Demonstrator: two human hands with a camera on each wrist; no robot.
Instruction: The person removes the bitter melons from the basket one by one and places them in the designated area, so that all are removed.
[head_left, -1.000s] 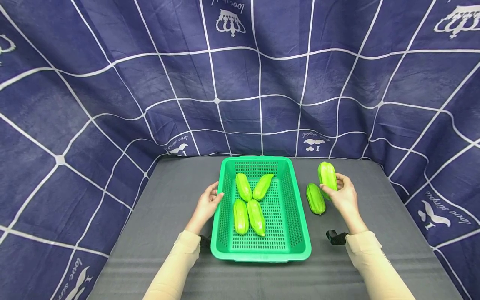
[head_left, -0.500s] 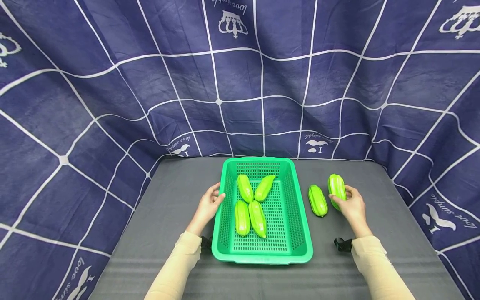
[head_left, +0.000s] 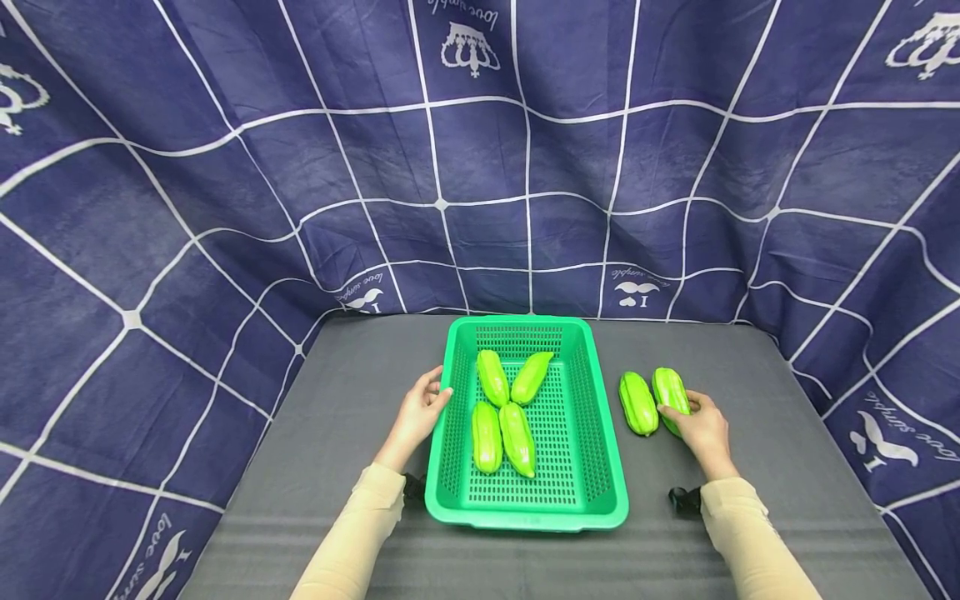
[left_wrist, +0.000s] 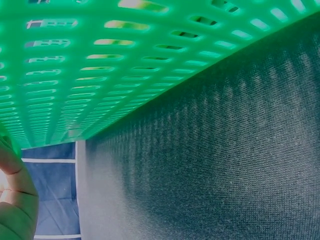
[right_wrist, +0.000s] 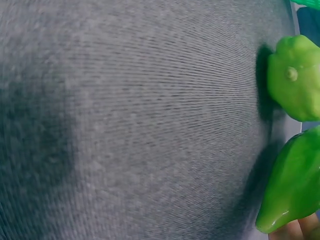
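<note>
The right hand (head_left: 701,429) curls around a glossy ridged green gourd (head_left: 670,393) lying on the grey surface (head_left: 787,467) beside another, likely light, firm and slippery, best gripped mid-body, while the left hand (head_left: 420,412) grips the basket (head_left: 600,467) rim.

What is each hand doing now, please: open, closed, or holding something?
Left hand: holds the green basket by its left rim.
Right hand: grips a green gourd on the table.
</note>
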